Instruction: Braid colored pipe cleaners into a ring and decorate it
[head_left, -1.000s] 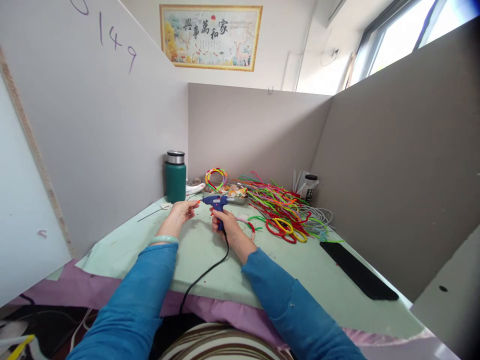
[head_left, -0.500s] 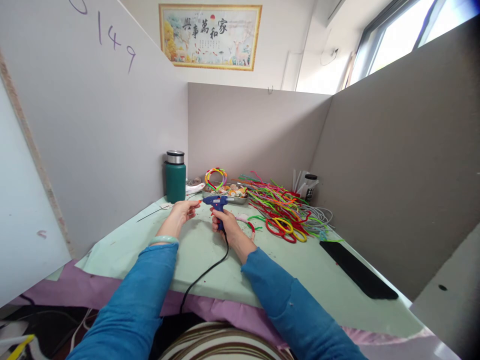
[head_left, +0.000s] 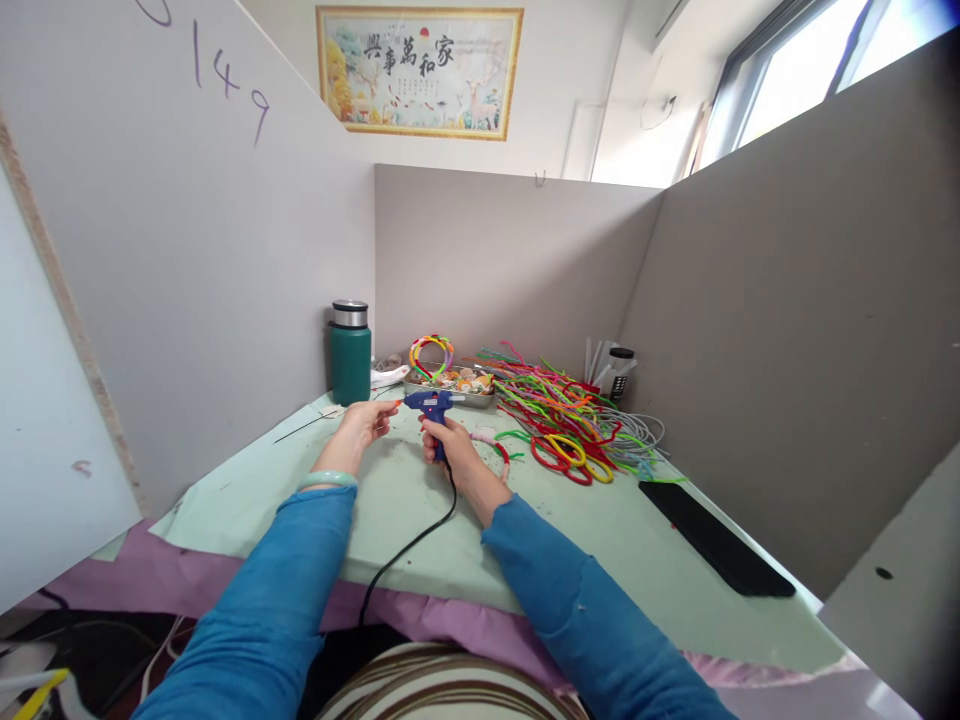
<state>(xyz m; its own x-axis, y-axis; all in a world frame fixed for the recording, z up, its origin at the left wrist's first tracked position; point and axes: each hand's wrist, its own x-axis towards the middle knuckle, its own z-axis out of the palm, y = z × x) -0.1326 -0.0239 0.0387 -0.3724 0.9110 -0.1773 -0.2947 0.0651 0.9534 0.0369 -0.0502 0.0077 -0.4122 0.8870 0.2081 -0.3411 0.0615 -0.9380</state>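
My right hand [head_left: 452,447] is wrapped round the handle of a blue hot glue gun [head_left: 431,403], whose nozzle points left. A black cord [head_left: 409,545] runs from the handle down over the table's front edge. Close to the nozzle, my left hand [head_left: 367,424] pinches a small orange-red piece [head_left: 394,404], too small to make out. Just behind my right hand lies a curved band wound in red, pink and green [head_left: 501,452], partly hidden by that hand.
A green bottle [head_left: 351,358] stands at the left wall. Behind the glue gun are a metal tray of small pieces [head_left: 480,400] and a multicoloured ring [head_left: 431,358]. To the right lie heaped pipe cleaners [head_left: 562,400], scissors-like red and yellow loops [head_left: 564,455] and a black flat strip [head_left: 712,540].
Both hands and the glue gun hold nearly the same place. The whole view has shifted very slightly; nothing has been taken up or let go.
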